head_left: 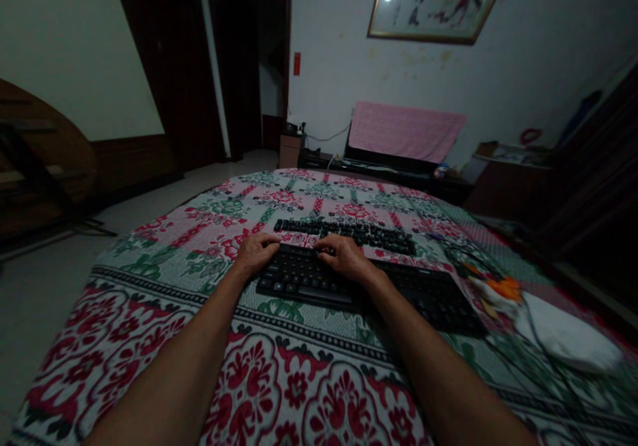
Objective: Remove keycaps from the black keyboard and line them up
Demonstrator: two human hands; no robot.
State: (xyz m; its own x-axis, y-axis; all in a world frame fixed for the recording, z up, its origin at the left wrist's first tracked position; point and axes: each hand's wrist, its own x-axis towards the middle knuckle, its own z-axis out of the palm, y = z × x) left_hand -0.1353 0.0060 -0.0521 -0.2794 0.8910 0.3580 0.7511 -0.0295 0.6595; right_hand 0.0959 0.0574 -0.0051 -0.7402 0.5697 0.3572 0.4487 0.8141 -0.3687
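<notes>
A black computer keyboard (319, 293) lies on the patterned cloth, its right part crossed by my right forearm. My left hand (255, 254) is closed at its upper left corner, thumb and fingers against the edge. Over the top edge of the keyboard, my right hand (341, 254) has thumb and fingertips drawn together in a pinch. Whatever is between them is too small and dark to make out. Just beyond both hands, small black pieces that look like keycaps (349, 230) lie in rows, with cloth showing between them.
A red, green and white floral cloth (294, 366) covers the surface. To the right lie a white bag (563, 333), an orange item (508, 288) and dark cables (538, 346). A pink towel (406, 130) drapes something by the far wall. A round wooden tabletop (44, 147) leans at left.
</notes>
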